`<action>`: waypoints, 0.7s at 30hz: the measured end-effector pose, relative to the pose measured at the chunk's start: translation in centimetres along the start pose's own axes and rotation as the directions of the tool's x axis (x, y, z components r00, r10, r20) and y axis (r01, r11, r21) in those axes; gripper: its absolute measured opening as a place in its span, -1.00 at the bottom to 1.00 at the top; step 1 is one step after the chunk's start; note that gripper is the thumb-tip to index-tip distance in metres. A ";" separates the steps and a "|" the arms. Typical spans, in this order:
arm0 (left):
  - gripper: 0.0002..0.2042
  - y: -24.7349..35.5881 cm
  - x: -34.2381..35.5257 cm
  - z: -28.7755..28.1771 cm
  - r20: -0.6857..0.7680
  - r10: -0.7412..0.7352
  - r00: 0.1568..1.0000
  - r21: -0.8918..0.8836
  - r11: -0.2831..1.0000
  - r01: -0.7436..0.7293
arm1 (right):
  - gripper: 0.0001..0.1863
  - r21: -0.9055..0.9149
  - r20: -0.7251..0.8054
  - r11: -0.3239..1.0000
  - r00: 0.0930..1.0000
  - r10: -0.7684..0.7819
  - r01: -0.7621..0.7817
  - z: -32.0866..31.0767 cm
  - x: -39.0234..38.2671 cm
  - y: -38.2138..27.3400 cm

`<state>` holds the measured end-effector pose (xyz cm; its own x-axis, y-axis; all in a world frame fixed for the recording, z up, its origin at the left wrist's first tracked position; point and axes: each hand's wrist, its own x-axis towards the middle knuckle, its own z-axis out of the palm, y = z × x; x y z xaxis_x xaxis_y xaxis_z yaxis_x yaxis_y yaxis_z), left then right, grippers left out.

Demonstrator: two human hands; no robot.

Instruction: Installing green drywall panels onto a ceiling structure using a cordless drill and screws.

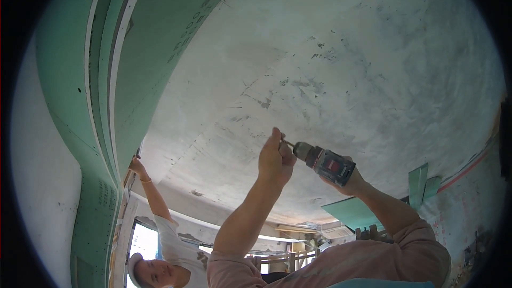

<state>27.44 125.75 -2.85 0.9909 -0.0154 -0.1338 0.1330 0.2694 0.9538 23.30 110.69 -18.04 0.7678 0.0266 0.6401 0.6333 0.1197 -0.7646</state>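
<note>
Both my arms reach up in front of the pale ceiling. My right hand [350, 182] is wrapped round the grip of a dark cordless drill [332, 166], whose chuck points up and to the left. From the chuck a thin driver bit [288, 143] runs to my left hand [276, 159]. The fingers of that hand are closed at the tip of the bit, in a pinch; whatever small thing they hold there is hidden.
Green boards [144, 37] with pale edging run along the left. A co-worker [170, 256] in a white cap reaches a hand [137, 166] up to the board edge. More green panels [357, 210] show at the lower right. The ceiling [298, 64] is patched and scuffed.
</note>
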 end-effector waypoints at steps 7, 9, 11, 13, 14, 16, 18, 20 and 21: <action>-0.27 15.4 -5.1 4.3 0.751 0.562 -0.346 0.382 -0.798 -0.467 | -0.82 0.664 -0.228 0.723 0.972 -0.047 0.191 1.0 12.2 -4.5; -0.13 23.0 -10.0 6.7 0.888 0.152 -0.434 0.277 -0.931 0.239 | -0.83 0.808 -0.244 0.539 0.968 -0.062 0.238 1.0 15.8 -6.5; -0.01 26.1 -13.7 8.9 0.925 0.157 -0.346 0.327 -0.792 0.515 | -0.79 0.934 -0.188 0.297 0.980 -0.066 0.199 0.9 18.7 -9.4; -0.01 26.5 -12.6 9.3 0.927 0.202 -0.317 0.344 -0.795 0.500 | -0.75 0.941 -0.179 0.284 0.983 -0.053 0.186 0.4 20.7 -8.9; 0.00 26.7 -12.7 9.4 0.930 0.241 -0.278 0.356 -0.781 0.513 | -0.71 0.954 -0.149 0.255 0.987 -0.060 0.160 0.6 21.6 -9.0; -0.02 27.0 -12.8 9.4 0.921 0.257 -0.293 0.364 -0.834 0.414 | -0.72 0.962 -0.140 0.225 0.986 -0.088 0.156 0.9 22.9 -8.9; -0.02 27.9 -13.2 9.3 0.938 0.201 -0.282 0.305 -0.864 0.401 | -0.73 0.981 -0.094 0.160 0.992 -0.088 0.107 1.3 23.8 -9.0; -0.03 28.3 -13.1 9.2 0.940 0.170 -0.295 0.281 -0.878 0.388 | -0.73 0.985 -0.089 0.138 0.992 -0.090 0.101 1.4 24.7 -9.1; -0.04 28.5 -13.1 9.1 0.942 0.151 -0.299 0.261 -0.889 0.375 | -0.73 0.988 -0.085 0.123 0.993 -0.087 0.095 1.4 25.0 -9.1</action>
<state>18.46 124.89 28.51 -0.2562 -0.8620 0.4373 0.2591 -0.4971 -0.8281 36.58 111.68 4.98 0.7153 -0.0683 0.6955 0.0553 0.9976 0.0410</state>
